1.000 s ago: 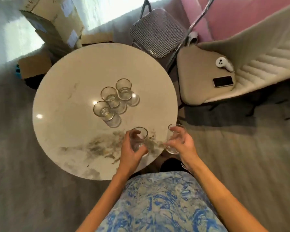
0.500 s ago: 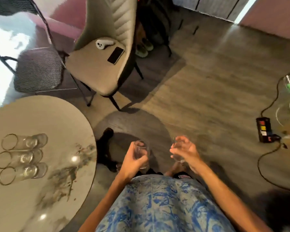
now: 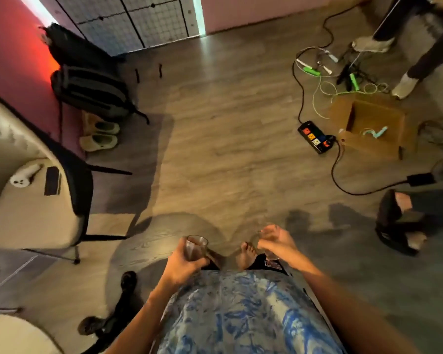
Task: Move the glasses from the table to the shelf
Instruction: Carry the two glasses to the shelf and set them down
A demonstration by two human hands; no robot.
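My left hand [image 3: 183, 264] is wrapped around a clear drinking glass [image 3: 195, 247], held upright in front of my waist. My right hand [image 3: 276, 242] grips a second clear glass [image 3: 267, 235], mostly covered by the fingers. Both hands hover over the wooden floor. Only a sliver of the round marble table [image 3: 13, 335] shows at the bottom left; the glasses left on it are out of view. No shelf is visible.
A beige chair [image 3: 31, 215] with a controller and phone stands at left, backpacks [image 3: 87, 90] and slippers beyond it. A power strip [image 3: 315, 136], cables and a cardboard box [image 3: 374, 126] lie at right. Another person's legs show at top right and feet at far right.
The view has swung further right, away from the table. The table and its three remaining glasses have slid out of view. Both hands still carry their glasses.
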